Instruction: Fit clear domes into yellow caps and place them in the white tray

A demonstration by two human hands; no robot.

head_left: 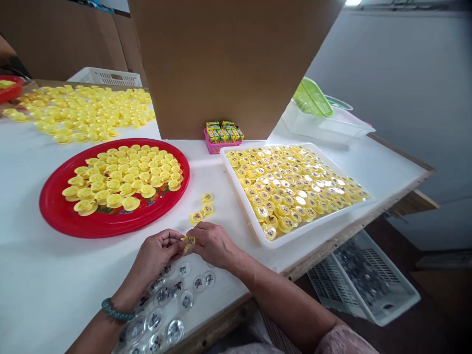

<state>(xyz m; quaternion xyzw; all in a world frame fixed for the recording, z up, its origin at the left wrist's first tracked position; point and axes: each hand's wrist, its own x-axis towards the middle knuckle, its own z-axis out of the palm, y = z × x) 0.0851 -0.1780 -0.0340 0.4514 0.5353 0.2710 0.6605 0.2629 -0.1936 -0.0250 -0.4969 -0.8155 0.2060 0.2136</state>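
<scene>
My left hand (pixel 157 253) and my right hand (pixel 213 243) meet at the table's front edge, both pinched on one small yellow plastic piece (pixel 189 241) between their fingertips. Just beyond the hands lie three loose yellow pieces (pixel 203 208) on the white tabletop. Under my left wrist, several clear round discs with small pictures (pixel 173 302) are spread toward the front edge. My left wrist wears a green bead bracelet.
A red round tray (pixel 59 211) of yellow pieces sits to the left. A white rectangular tray (pixel 243 196) full of finished yellow pieces stands to the right. Behind are a cardboard sheet (pixel 236 64), a pink basket (pixel 221 146), more yellow pieces (pixel 84 110), and a crate (pixel 368 282) below the table.
</scene>
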